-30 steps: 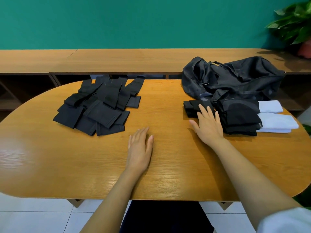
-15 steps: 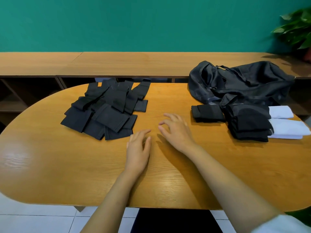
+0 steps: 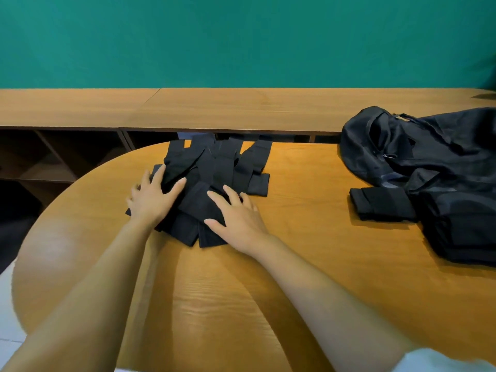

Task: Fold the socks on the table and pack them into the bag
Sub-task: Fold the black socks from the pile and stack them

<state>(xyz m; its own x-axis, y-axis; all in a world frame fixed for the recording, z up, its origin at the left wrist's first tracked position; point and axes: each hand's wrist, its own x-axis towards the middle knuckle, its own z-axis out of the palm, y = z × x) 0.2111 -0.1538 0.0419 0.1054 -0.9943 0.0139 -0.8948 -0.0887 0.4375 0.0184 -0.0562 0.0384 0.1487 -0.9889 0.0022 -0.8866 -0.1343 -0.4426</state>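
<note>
Head view, looking down on a wooden table [image 3: 322, 277]. Both hands lie on a loose heap of black socks [image 3: 214, 167].

The left hand [image 3: 153, 197] rests on the heap's left side with fingers spread and straight, thumb stretched across one sock. It grips nothing. The right hand [image 3: 236, 218] lies just beside it on the near right part of the heap, also flat and released, fingertips on the cloth.

Beyond both sets of fingertips, the socks fan out toward the far table edge. Well to the right of the right hand sits a folded bundle [image 3: 381, 204], and further right a dark stack [image 3: 461, 232] of more folded pieces. Behind them slumps the black bag [image 3: 429, 151]; where it opens cannot be told.

Judged risks: the socks overlap and share one colour, so lifting one could drag its neighbours along or pair two that do not match. Pushing forward with flat palms could slide the farthest socks off the far edge. The limp bag may fold shut when bundles are pushed in, loosening them.
</note>
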